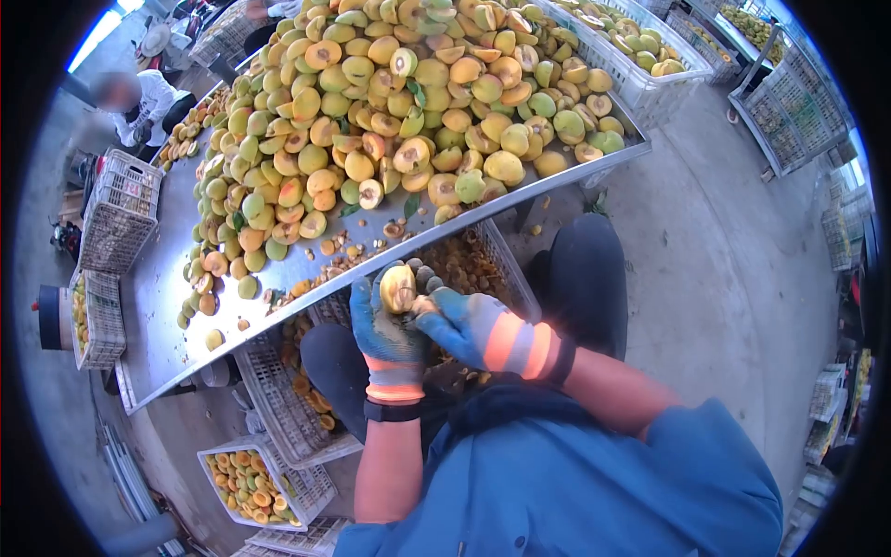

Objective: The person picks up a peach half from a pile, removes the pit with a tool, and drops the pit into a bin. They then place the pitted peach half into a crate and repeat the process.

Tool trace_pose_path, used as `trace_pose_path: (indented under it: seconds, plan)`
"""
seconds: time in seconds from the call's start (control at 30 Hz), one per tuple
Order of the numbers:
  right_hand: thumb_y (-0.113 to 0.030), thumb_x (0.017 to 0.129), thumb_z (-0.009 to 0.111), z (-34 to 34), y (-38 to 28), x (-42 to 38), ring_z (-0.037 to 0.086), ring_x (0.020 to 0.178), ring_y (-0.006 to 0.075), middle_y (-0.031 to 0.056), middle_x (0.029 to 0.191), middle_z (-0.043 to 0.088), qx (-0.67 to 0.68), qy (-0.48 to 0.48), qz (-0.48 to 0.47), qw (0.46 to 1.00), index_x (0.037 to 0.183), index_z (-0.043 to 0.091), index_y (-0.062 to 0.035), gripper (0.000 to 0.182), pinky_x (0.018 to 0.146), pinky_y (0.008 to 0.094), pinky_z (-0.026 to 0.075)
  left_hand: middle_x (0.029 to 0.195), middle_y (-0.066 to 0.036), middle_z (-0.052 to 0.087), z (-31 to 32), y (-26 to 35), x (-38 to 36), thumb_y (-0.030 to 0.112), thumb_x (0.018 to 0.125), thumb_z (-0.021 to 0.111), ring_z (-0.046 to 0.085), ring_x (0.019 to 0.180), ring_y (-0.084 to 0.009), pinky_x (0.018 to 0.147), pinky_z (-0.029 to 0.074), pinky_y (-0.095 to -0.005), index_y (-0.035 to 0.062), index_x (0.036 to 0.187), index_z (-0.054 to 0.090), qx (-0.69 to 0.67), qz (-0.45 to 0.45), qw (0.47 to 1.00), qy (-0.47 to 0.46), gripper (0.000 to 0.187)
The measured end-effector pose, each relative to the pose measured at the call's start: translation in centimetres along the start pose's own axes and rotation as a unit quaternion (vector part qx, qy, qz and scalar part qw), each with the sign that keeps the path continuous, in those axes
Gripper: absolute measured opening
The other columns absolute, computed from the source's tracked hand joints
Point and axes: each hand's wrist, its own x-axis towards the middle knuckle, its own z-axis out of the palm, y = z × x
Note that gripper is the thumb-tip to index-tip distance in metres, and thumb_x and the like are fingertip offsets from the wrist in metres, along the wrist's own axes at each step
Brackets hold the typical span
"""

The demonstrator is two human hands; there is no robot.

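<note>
My left hand point(388, 325), in a blue-grey work glove with an orange cuff band, is closed around a yellow peach half point(398, 289). Its cut side shows a brown hollow. My right hand point(464, 325), gloved the same way, is closed and its fingertips are against the fruit's lower right edge. A pale orange bit point(425, 305) shows at those fingertips; whether they grip a small tool is hidden. Both hands are over my lap, just below the edge of a metal table point(160, 330). A large heap of halved peaches point(371, 121) lies on that table.
Below the table edge, a crate point(506, 265) contains brown pits and scraps. A white crate of peach halves point(269, 446) stands at lower left, another peach crate point(677, 70) at upper right. Stacked crates point(121, 200) stand left of the table. Another person point(139, 102) is at upper left.
</note>
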Motion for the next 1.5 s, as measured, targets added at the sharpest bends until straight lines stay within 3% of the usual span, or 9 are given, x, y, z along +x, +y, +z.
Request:
trace_pose_path:
  seconds: [0.07,0.33,0.4,0.53,0.83,1.07,1.17,1.23,1.5]
  plan:
    - [-0.031,0.104,0.057,0.3,-0.4,-0.3,0.066,0.076,0.0493,0.0280,0.081,0.068,-0.096,-0.095,0.024,0.991,0.102,0.059,-0.0002,0.031,0.065,0.0546,0.052,0.115,-0.022,0.066,-1.2,-0.6,-0.6,0.049,0.103,0.052,0.065,0.104,-0.0332,0.099,0.053,-0.0447,-0.0088,0.125,0.057,0.085,0.040,0.996,0.003,0.062]
    - [-0.029,0.105,0.055,2.2,0.3,-2.3,0.071,0.077,0.0438,0.0250,0.085,0.071,0.076,-0.101,0.055,0.990,0.114,0.063,0.0020,0.033,0.069,0.0457,0.056,0.113,-0.018,0.066,-3.3,0.0,-2.1,0.045,0.101,0.047,0.064,0.100,-0.0345,0.095,0.054,-0.0487,0.0015,0.121,0.060,0.003,0.075,0.997,-0.016,0.050]
    - [-0.006,0.100,0.057,2.8,0.6,-2.1,0.069,0.083,0.0406,0.0256,0.103,0.064,0.032,-0.099,-0.045,0.994,0.116,0.063,0.0056,0.021,0.069,0.0439,0.056,0.112,-0.018,0.066,-3.1,-0.2,-2.3,0.044,0.101,0.047,0.064,0.100,-0.0342,0.094,0.055,-0.0482,0.0014,0.120,0.060,0.006,0.086,0.996,-0.008,0.049]
    - [-0.026,0.106,0.056,2.6,-0.2,-1.8,0.072,0.089,0.0417,0.0247,0.093,0.072,0.045,-0.124,0.070,0.989,0.115,0.064,0.0017,0.030,0.077,0.0428,0.057,0.109,-0.018,0.066,-2.7,-0.8,-3.0,0.040,0.100,0.048,0.065,0.099,-0.0338,0.091,0.057,-0.0462,0.0005,0.117,0.060,0.052,0.137,0.989,0.024,0.045]
    - [-0.025,0.108,0.047,3.1,-0.2,-2.2,0.069,0.092,0.0457,0.0272,0.100,0.070,0.023,-0.106,-0.010,0.994,0.114,0.064,0.0027,0.034,0.078,0.0473,0.056,0.105,-0.017,0.067,-3.1,-2.5,-3.0,0.042,0.103,0.046,0.067,0.096,-0.0294,0.088,0.057,-0.0412,0.0060,0.115,0.060,0.245,0.227,0.941,0.054,0.041]
    - [-0.018,0.105,0.045,2.1,1.2,-1.7,0.066,0.083,0.0450,0.0261,0.099,0.066,-0.129,-0.156,-0.186,0.961,0.111,0.062,-0.0030,0.023,0.074,0.0493,0.055,0.099,-0.012,0.065,-2.3,-2.6,-3.1,0.048,0.107,0.044,0.065,0.087,-0.0253,0.083,0.057,-0.0391,0.0093,0.111,0.057,0.144,0.176,0.973,0.047,0.041]
    - [-0.014,0.105,0.046,1.5,0.8,-1.3,0.068,0.083,0.0398,0.0259,0.101,0.065,-0.102,-0.205,-0.181,0.956,0.115,0.061,0.0046,0.026,0.073,0.0440,0.056,0.096,-0.011,0.064,-2.6,-2.3,-2.9,0.047,0.107,0.044,0.064,0.085,-0.0242,0.079,0.056,-0.0376,0.0088,0.110,0.057,0.121,0.148,0.981,0.043,0.040]
    - [-0.025,0.109,0.041,0.9,-1.0,-1.1,0.070,0.084,0.0349,0.0235,0.101,0.067,0.083,-0.282,0.101,0.950,0.115,0.062,0.0014,0.034,0.075,0.0413,0.056,0.089,-0.011,0.065,-3.3,-2.5,-2.8,0.048,0.105,0.048,0.064,0.081,-0.0253,0.074,0.056,-0.0385,0.0075,0.099,0.061,0.154,0.162,0.971,0.082,0.043]
    - [-0.034,0.111,0.037,1.0,0.7,-0.8,0.068,0.082,0.0244,0.0170,0.098,0.070,0.008,-0.335,0.062,0.940,0.116,0.063,-0.0021,0.042,0.075,0.0375,0.054,0.086,-0.011,0.062,-4.2,-2.7,-2.9,0.038,0.105,0.047,0.061,0.077,-0.0227,0.071,0.055,-0.0351,0.0037,0.103,0.059,0.246,0.186,0.948,0.081,0.037]
